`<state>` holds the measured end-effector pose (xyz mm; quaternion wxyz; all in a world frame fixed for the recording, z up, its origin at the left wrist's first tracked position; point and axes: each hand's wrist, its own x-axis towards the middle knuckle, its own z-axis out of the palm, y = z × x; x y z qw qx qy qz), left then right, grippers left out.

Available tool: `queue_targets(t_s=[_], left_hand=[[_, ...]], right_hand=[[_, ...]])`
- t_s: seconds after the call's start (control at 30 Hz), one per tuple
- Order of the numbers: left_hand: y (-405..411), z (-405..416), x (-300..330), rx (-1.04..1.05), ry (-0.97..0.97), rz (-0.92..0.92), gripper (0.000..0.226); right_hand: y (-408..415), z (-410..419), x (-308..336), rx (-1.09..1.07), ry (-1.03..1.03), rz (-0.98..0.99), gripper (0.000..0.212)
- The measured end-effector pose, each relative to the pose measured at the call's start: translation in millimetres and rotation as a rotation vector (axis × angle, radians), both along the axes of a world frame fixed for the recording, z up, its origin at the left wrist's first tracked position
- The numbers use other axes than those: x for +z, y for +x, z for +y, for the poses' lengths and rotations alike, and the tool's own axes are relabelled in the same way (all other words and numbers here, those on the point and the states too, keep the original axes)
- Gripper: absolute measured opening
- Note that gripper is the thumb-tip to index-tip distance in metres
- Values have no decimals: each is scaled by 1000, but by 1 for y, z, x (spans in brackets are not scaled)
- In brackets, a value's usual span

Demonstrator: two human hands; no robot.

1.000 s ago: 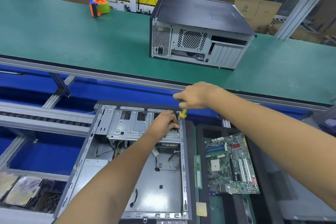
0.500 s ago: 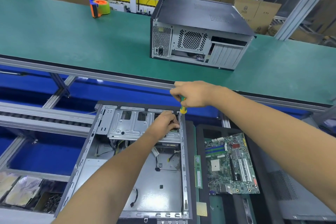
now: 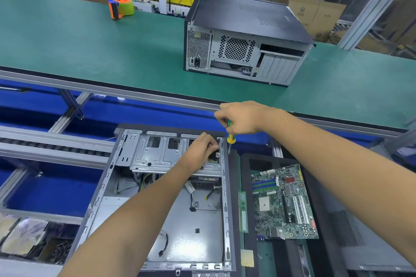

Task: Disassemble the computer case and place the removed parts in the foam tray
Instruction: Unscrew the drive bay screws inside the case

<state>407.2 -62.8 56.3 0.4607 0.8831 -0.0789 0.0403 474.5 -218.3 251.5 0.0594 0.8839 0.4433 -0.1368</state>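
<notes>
An open grey computer case (image 3: 108, 177) lies flat in front of me, with a metal drive cage (image 3: 157, 155) across its far end. My left hand (image 3: 200, 148) rests on the cage's right end, fingers curled at the corner; whether they pinch anything is hidden. My right hand (image 3: 240, 117) grips a green and yellow screwdriver (image 3: 230, 135), its tip pointing down at the case's far right rail. To the right, a black foam tray (image 3: 247, 159) holds a green motherboard (image 3: 283, 202) and a memory stick (image 3: 243, 211).
A closed computer case (image 3: 243, 36) stands on the green conveyor belt (image 3: 90, 47) beyond, with an orange tape dispenser (image 3: 120, 7) further left. Loose cables lie inside the open case. Bins of small parts (image 3: 29, 238) sit at lower left. Cardboard boxes stand behind.
My right hand has lifted slightly with the screwdriver, then lowered its tip back toward the case rail. My left hand has stayed on the drive cage corner.
</notes>
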Motion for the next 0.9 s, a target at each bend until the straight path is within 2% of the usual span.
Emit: queue_targets(t_s=[0.1, 0.2, 0.27, 0.43, 0.5, 0.57, 0.63, 0.7, 0.77, 0.83, 0.9], left_hand=[[0, 0, 2, 93, -86, -12, 15], [0, 3, 10, 214, -185, 95, 21], [0, 4, 17, 274, -355, 183, 26], [-3, 11, 38, 417, -958, 458, 28], [-14, 20, 34, 364, -1076, 470, 30], [-24, 29, 29, 328, -1110, 493, 27], [-32, 40, 28, 267, -966, 488, 19], [-37, 54, 29, 139, -597, 372, 14], [-44, 67, 29, 20, -242, 234, 21], [-50, 79, 28, -25, -70, 162, 34], [-54, 86, 26, -49, 4, 140, 29]], right_hand=[[-3, 0, -1, -3, 9, 10, 12], [-8, 3, -1, -16, 10, 29, 10], [-13, 6, 0, -4, 11, 36, 10], [-25, 19, 7, 1, 67, 54, 11], [-30, 26, 9, 6, 91, 74, 12], [-35, 34, 9, 14, 103, 99, 12], [-41, 42, 7, 23, 112, 110, 11], [-45, 50, 4, 24, 133, 151, 11], [-47, 56, 2, 34, 148, 189, 13], [-47, 62, -2, 48, 147, 206, 13], [-44, 66, -5, 40, 155, 216, 10]])
